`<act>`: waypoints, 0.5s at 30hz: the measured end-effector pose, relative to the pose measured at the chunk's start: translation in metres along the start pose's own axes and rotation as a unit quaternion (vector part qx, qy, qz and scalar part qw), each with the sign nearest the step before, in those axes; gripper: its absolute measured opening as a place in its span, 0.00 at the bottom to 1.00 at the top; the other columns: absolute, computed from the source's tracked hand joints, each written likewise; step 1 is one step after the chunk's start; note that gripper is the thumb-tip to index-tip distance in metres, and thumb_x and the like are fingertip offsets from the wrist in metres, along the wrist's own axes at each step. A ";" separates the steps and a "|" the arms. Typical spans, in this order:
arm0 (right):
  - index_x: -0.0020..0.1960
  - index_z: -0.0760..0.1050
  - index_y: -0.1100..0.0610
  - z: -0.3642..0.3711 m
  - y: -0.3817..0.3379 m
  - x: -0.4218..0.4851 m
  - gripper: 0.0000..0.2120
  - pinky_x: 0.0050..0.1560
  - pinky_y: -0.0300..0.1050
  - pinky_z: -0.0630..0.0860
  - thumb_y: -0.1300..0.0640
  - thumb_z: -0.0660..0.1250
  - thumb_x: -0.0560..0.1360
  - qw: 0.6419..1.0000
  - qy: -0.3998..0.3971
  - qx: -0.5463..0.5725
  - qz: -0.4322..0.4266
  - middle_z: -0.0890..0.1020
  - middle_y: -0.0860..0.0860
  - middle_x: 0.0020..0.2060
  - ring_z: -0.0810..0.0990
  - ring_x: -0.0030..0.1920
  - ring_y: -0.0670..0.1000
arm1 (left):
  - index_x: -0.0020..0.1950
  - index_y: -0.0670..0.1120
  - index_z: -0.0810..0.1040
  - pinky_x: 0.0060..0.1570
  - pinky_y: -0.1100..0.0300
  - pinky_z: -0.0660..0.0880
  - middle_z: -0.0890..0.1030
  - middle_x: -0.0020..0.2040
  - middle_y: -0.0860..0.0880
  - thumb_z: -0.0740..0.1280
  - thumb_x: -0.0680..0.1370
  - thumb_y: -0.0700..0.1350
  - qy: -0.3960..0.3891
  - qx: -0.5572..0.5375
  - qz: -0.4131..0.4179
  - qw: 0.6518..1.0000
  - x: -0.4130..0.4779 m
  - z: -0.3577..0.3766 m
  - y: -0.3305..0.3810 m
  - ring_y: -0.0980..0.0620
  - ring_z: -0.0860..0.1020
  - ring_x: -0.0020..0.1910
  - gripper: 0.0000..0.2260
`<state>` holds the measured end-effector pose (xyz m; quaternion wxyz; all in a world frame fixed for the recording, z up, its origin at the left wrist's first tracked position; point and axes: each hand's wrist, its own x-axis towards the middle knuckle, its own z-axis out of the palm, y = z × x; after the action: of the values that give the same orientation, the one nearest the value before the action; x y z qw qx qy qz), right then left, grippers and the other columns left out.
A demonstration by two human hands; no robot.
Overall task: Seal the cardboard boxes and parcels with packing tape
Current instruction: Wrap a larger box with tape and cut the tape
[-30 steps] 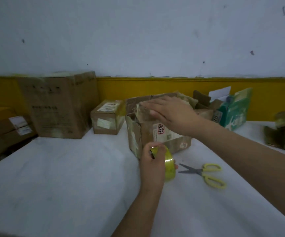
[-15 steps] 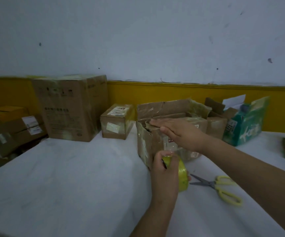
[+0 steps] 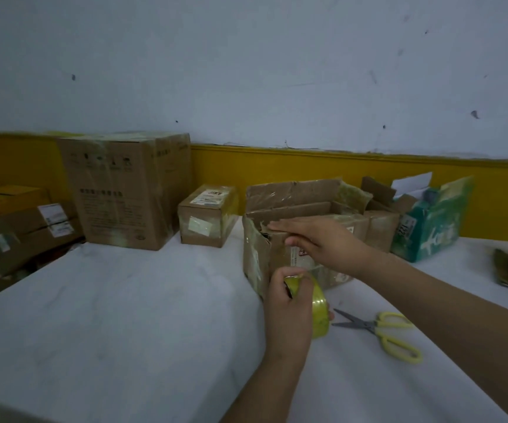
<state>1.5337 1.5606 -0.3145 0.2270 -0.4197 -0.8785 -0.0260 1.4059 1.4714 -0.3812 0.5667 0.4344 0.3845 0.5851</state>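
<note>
**A:** Why's the left hand (image 3: 289, 309) curled round the tape (image 3: 320, 312) right at the box (image 3: 292, 193)?

**B:** Ready to pull a strip, I'd guess. The box sits on the table (image 3: 124, 300), toward its far edge. The right hand (image 3: 323, 242), fingers straight and together, presses its near top edge to steady it. Scissors (image 3: 381, 328) are just right of that, handy for cutting.
</note>
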 end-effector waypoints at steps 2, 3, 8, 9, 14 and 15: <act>0.73 0.70 0.46 -0.004 -0.002 0.000 0.20 0.67 0.43 0.71 0.51 0.61 0.82 1.000 -0.015 0.015 0.015 0.74 0.44 0.69 0.73 0.68 0.43 | 0.51 0.46 0.77 0.33 0.49 0.80 0.80 0.43 0.48 0.66 0.80 0.42 0.004 0.003 0.003 1.000 0.000 0.000 -0.001 0.45 0.81 0.28 0.01; 0.73 0.70 0.46 -0.008 -0.005 -0.001 0.20 0.70 0.43 0.68 0.49 0.61 0.82 0.999 -0.018 0.021 0.024 0.73 0.43 0.70 0.70 0.70 0.42 | 0.51 0.45 0.77 0.32 0.49 0.80 0.80 0.44 0.46 0.67 0.80 0.42 0.006 0.007 0.003 1.000 0.001 0.000 -0.002 0.45 0.81 0.28 0.01; 0.67 0.77 0.50 -0.020 -0.031 -0.020 0.19 0.61 0.26 0.64 0.44 0.58 0.80 0.991 0.112 0.039 0.055 0.79 0.41 0.62 0.73 0.63 0.38 | 0.47 0.49 0.78 0.28 0.56 0.77 0.79 0.46 0.42 0.66 0.80 0.43 -0.003 0.001 -0.012 1.000 0.001 -0.003 -0.006 0.45 0.79 0.32 0.04; 0.64 0.78 0.49 -0.021 -0.037 -0.028 0.19 0.56 0.26 0.67 0.42 0.59 0.79 0.988 0.128 0.056 0.072 0.80 0.40 0.58 0.75 0.58 0.36 | 0.46 0.50 0.78 0.28 0.57 0.77 0.79 0.46 0.42 0.66 0.81 0.44 -0.009 -0.002 -0.016 1.000 0.000 -0.002 -0.004 0.46 0.79 0.32 0.05; 0.57 0.80 0.47 -0.008 -0.045 -0.062 0.13 0.44 0.27 0.72 0.46 0.69 0.75 0.978 0.034 0.065 0.194 0.82 0.41 0.46 0.80 0.47 0.39 | 0.49 0.49 0.76 0.26 0.59 0.75 0.78 0.43 0.42 0.61 0.82 0.44 -0.067 0.016 -0.030 0.997 -0.009 0.001 0.003 0.48 0.78 0.30 0.06; 0.54 0.82 0.47 -0.004 -0.046 -0.066 0.09 0.42 0.27 0.71 0.48 0.71 0.74 0.975 0.041 0.059 0.208 0.82 0.40 0.42 0.80 0.45 0.39 | 0.49 0.49 0.76 0.26 0.59 0.75 0.78 0.43 0.42 0.61 0.82 0.43 -0.075 0.033 -0.025 0.996 -0.010 0.000 0.004 0.48 0.78 0.30 0.05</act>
<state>1.5371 1.4824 -0.3318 0.2878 -0.5775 -0.7618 0.0567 1.4047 1.4613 -0.3783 0.5935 0.4858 0.3711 0.5234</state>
